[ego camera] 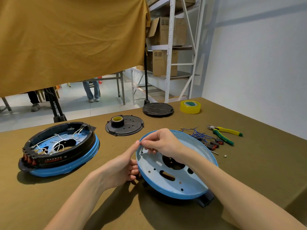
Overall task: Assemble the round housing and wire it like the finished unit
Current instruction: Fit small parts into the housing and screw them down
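A blue round housing pan (174,185) lies tilted in front of me, with several holes in its pale inner face. My left hand (123,168) grips its left rim, index finger stretched up along the edge. My right hand (159,141) reaches over the pan and pinches a small thin metal pin against the inner wall near the upper left rim. The finished unit (61,148), blue base with a black ring, white wires and red switches, sits at the left.
A black perforated plate (131,128) carries a black tape roll (117,121). Farther back are a black round cover (157,109) and a yellow tape roll (190,107). Blue wires with red switches (206,140), green-yellow pliers (224,133) and small screws (225,156) lie at the right.
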Demonstrator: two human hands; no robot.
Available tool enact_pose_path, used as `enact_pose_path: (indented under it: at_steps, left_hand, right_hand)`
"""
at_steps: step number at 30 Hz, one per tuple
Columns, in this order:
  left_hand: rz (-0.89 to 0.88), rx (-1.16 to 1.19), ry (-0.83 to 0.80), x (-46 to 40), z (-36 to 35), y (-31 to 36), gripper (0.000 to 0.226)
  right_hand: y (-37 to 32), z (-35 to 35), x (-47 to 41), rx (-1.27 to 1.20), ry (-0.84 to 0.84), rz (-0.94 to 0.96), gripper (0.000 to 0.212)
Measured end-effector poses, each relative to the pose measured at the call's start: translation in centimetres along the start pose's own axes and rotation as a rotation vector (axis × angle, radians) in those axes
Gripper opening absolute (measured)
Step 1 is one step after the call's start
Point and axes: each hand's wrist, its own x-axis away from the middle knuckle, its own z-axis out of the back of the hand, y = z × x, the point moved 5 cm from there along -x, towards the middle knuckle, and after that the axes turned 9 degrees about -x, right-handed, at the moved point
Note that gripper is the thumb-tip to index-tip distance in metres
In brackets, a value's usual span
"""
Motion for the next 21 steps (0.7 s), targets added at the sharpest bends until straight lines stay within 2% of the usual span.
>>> enact_pose_path:
  at_steps: [5,11,21]
  left_hand:
    - [0.004,-0.006,0.01,-0.09,0.04,-0.03,0.106]
    - [-0.007,0.002,0.023,-0.1,0.09,-0.09,0.104]
    - [-0.006,-0.006,0.009,-0.15,0.18,-0.12,0.101]
  right_hand:
    - [-0.05,0.21,-0.09,0.068,0.014,0.028,0.013]
    - [-0.43,-0.4,-0.29,0.102,-0.002,0.057,0.011]
    - [0.34,-0.43,-0.09,0.053,-0.046,-0.023,0.008]
